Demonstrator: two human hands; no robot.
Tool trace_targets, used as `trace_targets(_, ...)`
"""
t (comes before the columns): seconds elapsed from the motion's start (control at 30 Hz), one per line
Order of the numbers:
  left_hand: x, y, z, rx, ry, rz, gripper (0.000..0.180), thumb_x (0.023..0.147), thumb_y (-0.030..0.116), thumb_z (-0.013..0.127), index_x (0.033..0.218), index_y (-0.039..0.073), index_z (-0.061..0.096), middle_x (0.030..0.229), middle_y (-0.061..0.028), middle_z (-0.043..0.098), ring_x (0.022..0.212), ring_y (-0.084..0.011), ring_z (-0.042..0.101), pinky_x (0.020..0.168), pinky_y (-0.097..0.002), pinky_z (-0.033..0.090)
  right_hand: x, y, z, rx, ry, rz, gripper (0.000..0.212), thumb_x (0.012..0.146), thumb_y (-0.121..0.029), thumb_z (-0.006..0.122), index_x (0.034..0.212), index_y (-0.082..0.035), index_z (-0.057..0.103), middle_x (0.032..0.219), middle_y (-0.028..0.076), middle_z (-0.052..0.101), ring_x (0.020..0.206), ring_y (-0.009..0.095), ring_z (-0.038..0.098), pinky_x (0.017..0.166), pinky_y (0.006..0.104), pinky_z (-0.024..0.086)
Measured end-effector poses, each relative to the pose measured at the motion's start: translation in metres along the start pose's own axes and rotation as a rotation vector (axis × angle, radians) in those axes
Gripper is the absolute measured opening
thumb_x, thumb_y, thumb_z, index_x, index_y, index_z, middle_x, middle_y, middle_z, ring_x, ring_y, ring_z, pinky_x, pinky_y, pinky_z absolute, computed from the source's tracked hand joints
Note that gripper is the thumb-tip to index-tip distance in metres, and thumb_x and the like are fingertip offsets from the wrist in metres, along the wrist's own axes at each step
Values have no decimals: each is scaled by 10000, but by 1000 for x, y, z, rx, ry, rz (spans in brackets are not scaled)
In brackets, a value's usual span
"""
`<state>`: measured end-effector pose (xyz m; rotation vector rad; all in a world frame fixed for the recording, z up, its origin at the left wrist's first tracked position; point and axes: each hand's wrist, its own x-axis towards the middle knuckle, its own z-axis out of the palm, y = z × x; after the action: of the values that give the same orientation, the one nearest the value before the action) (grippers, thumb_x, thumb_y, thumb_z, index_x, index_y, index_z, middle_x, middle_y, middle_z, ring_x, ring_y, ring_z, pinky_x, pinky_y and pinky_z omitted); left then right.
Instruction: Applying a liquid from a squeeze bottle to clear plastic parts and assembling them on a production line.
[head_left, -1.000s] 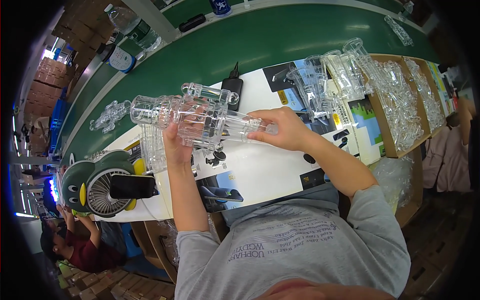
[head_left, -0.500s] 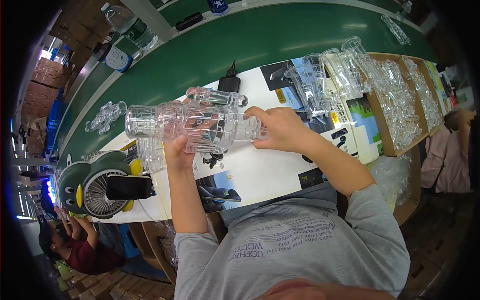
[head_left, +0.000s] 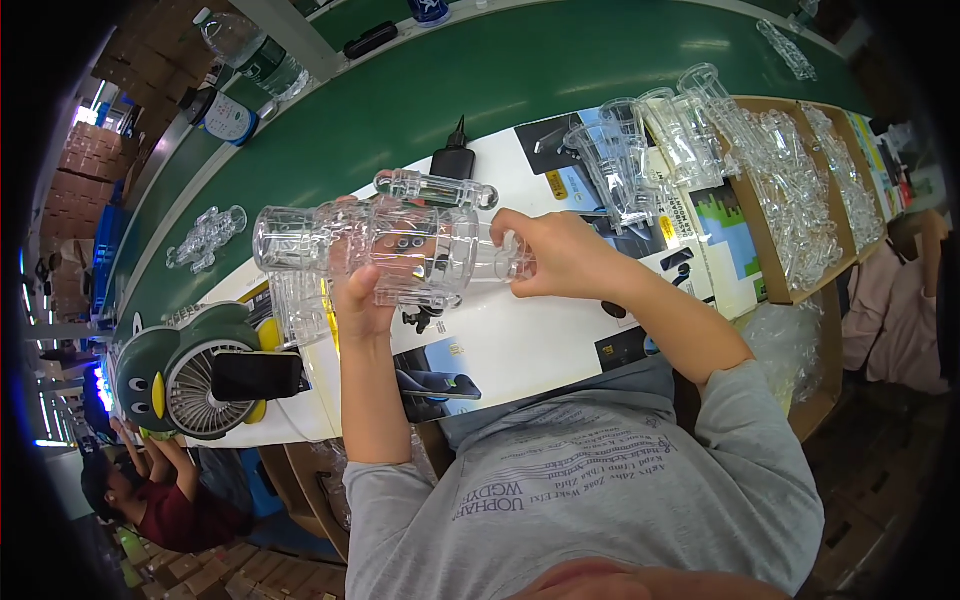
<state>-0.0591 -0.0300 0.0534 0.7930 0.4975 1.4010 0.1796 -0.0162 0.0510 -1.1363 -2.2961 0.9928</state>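
Note:
A large clear plastic assembly (head_left: 420,245), built of cylinders with tubes along its sides, lies sideways above the printed white sheet. My left hand (head_left: 365,300) is closed round its middle from below, and its fingers show through the clear wall. The thumb and fingers of my right hand (head_left: 555,255) grip the narrow right end. A clear cup-shaped part (head_left: 298,310) stands just left of my left wrist. Beyond the assembly is a black squeeze bottle (head_left: 454,160) with a pointed nozzle.
Several clear cups (head_left: 610,165) stand at the right beside a cardboard box (head_left: 757,240) of clear parts. More clear pieces (head_left: 207,238) lie at the left. A green fan (head_left: 190,375) with a phone (head_left: 256,376) is near the left edge. Another person (head_left: 170,500) sits lower left.
My right hand has shifted slightly, its fingers further round the assembly's right end. My left hand keeps its hold. The whole view has moved a little.

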Motion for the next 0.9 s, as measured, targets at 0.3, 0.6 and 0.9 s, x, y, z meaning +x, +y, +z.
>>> trace_targets(0.3,0,-1,-6,23,-16,49,759,675,152,723,1327,148,334,1300,-189,392,1199,-416,398,944,-651,340,4,0,15,-102,182,-20,449,607,-171,695,1003,-136,486,613,63,589,578,254,599,545,357,446)
trace_targets(0.6,1,-7,-15,-37,-84,-4,698,715,148,679,1332,179,354,1330,-201,369,1218,-420,379,953,-648,330,-1,-8,-7,-9,-38,50,387,598,-140,658,948,-95,499,618,96,598,579,260,602,553,344,443)
trace_targets(0.9,-1,-3,-4,18,-75,29,709,708,164,687,1327,154,341,1307,-173,395,1227,-402,373,952,-617,357,1,-12,-6,-88,11,85,471,596,-162,700,1024,-112,510,676,74,606,640,248,605,597,356,455)
